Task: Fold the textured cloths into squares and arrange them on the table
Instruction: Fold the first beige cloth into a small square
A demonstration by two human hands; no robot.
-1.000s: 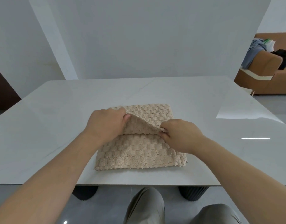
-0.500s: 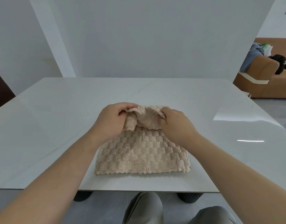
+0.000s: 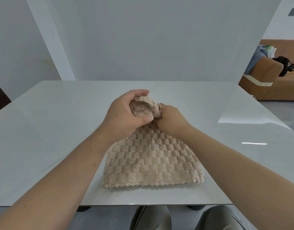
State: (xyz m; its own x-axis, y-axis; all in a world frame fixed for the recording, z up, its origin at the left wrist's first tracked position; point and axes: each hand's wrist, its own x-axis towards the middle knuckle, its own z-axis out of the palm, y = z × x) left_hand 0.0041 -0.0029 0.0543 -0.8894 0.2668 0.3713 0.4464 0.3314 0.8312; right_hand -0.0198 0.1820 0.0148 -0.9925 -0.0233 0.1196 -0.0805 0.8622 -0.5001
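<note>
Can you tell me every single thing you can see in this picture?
table: one, pale grey, across the middle
cloth: one, beige, on the table, far end bunched up
sofa: one, brown, far right
clothes: one pile, blue-grey, on the sofa
black thing: one, black, on the sofa, unclear what
knees: two, grey trousers, bottom edge
left hand: one, grips the bunched cloth
right hand: one, holds the same bunch

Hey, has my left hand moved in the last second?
Yes: the left hand, gripping the textured cloth, has moved toward the table's far edge, farther from the cloth's near hem.
</note>
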